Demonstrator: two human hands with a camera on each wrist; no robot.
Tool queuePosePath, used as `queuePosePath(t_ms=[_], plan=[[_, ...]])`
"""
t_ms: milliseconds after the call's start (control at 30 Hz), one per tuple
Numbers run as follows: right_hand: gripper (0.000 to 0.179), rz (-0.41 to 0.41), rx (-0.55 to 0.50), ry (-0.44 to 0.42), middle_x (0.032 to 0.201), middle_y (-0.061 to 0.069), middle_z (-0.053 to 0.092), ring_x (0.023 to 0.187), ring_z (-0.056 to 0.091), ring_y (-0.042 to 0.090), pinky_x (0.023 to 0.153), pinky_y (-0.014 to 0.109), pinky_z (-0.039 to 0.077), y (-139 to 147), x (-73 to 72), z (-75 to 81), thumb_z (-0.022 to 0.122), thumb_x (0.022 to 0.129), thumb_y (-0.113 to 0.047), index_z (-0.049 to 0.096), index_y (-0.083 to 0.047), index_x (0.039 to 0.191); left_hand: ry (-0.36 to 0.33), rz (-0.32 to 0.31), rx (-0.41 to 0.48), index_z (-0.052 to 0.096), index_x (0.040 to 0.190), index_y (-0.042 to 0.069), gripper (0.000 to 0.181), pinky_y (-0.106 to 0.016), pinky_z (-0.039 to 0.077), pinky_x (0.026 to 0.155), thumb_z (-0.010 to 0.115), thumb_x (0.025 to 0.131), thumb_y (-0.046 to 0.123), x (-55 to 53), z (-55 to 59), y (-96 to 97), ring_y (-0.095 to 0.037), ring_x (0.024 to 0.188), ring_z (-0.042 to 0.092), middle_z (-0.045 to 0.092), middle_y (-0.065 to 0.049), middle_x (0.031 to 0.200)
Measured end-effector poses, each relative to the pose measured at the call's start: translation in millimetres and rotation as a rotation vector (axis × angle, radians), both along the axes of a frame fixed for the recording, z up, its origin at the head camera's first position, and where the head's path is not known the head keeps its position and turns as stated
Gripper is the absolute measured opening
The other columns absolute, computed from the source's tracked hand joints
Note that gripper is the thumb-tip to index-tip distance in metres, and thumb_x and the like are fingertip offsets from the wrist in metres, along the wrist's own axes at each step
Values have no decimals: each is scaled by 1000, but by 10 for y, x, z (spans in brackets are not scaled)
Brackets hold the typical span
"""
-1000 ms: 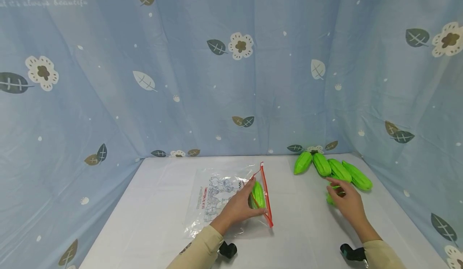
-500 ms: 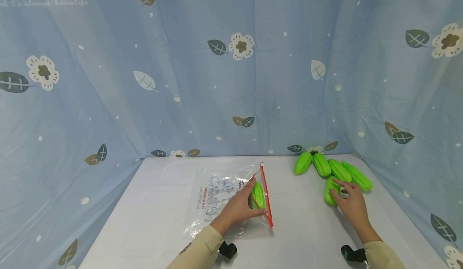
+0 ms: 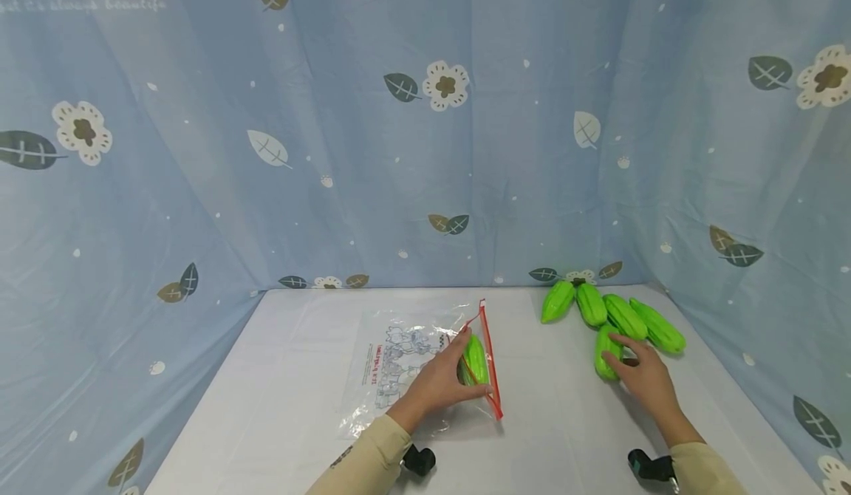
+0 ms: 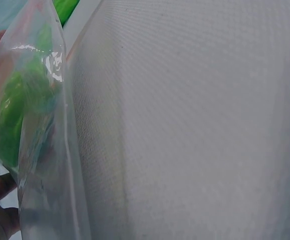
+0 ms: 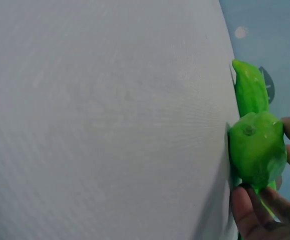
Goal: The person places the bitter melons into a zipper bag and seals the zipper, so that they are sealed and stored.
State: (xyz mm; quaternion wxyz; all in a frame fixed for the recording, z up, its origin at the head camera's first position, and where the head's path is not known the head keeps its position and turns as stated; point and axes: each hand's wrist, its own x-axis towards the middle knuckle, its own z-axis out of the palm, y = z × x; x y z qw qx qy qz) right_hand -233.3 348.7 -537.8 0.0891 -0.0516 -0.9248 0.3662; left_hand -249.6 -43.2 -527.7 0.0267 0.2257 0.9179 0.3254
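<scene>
My left hand (image 3: 439, 378) grips a clear zip bag (image 3: 362, 399) with a red zip edge and printed drawings, its thumb and fingers spread around the bag near the mouth. Inside, close to the opening, lies a bright green, ridged, oblong vegetable (image 3: 475, 360); the left wrist view shows it through the plastic. On the right, my right hand (image 3: 648, 380) holds another green ridged vegetable (image 3: 607, 354). In the right wrist view, fingers of that hand touch this vegetable (image 5: 257, 147) from opposite sides, and it rests on or just at the table.
Several more green ridged vegetables lie in a row at the back right, among them one at the left end (image 3: 557, 301) and one at the right end (image 3: 657, 326). A white cloth covers the table (image 3: 279, 406). Behind hangs a blue patterned curtain (image 3: 359, 148).
My right hand has shifted slightly and its fingers have come around the near green vegetable, which the hand had mostly hidden before. My left hand and the bag stay put.
</scene>
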Motion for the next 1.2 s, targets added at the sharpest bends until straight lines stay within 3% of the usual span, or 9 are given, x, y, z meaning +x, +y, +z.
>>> queuePosePath(t_ms=[600,1200], plan=[[62,91,-57,-89,147,34,38,117,56,52,73,42,58,-189,40,93,67,99,-40,51,-4,147,12,-8,4,18,165,19,112,-47,40,115,74,80,67,-10,-17,2,-26,148,35,25,0,168],[56,162,-99,-69,147,30,42,113,59,47,72,41,59,-418,29,36,71,97,-34,57,-8,144,15,-6,-1,19,165,18,114,-47,43,112,72,79,72,-13,-26,1,-28,145,41,29,-2,166]])
